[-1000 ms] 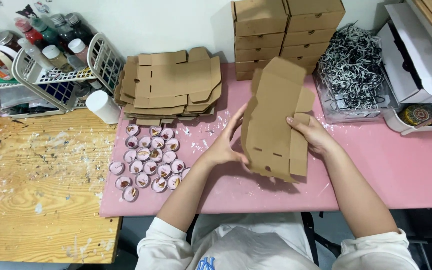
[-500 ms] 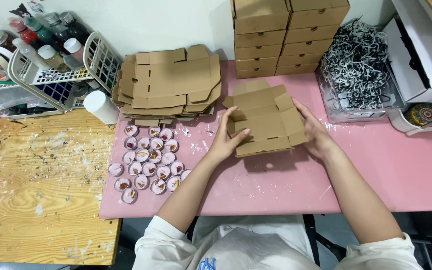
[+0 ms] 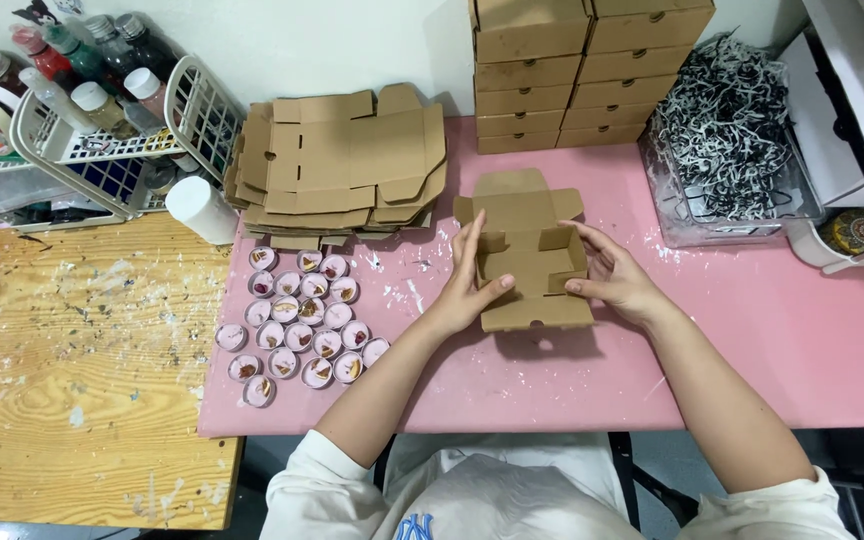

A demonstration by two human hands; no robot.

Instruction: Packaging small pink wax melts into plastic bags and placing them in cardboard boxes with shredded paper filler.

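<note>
You're mid-fold: left hand [image 3: 467, 285] and right hand [image 3: 607, 275] grip the half-formed cardboard box [image 3: 530, 250] on the pink surface [image 3: 772, 330]; next, I reckon, side walls need tucking.

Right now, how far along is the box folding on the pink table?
Done: two stacks of folded boxes stand against the wall. In hand: the left hand and right hand hold one cardboard blank on the pink table, its side flaps raised and lid open. Left: a pile of flat blanks is unfolded, and the small pink candles lie loose beside it.
</note>
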